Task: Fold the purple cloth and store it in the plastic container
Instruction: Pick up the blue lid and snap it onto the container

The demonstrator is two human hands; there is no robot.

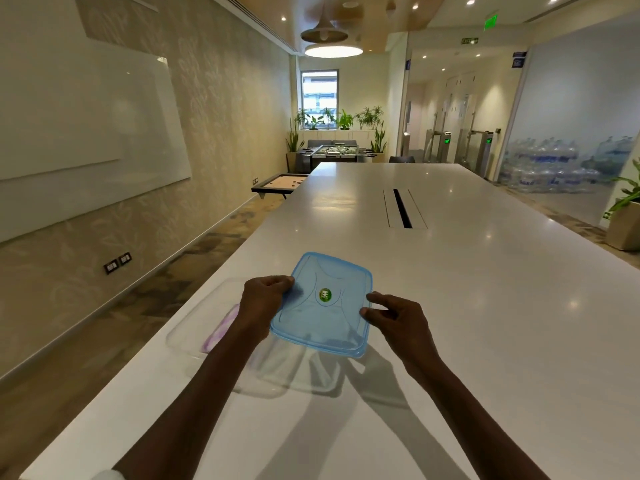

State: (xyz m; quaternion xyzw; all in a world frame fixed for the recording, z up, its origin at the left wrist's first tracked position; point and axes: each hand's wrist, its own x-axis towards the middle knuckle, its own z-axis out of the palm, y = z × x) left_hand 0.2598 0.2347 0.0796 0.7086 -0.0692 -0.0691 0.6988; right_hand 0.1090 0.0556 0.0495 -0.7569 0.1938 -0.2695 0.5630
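Observation:
A clear plastic container [194, 327] sits on the white table near its left edge. Inside it lies the folded purple cloth [220, 332], mostly hidden behind my left forearm. A blue translucent lid [325, 327] with a green round sticker hangs tilted above the table, just right of the container. My left hand [265, 301] grips the lid's left edge. My right hand [398, 318] touches the lid's right edge with its fingertips.
The long white table [450, 289] stretches ahead, with a cable slot [403, 209] in its middle. The table's left edge drops to the floor close beside the container. A planter [623, 226] stands off the right side.

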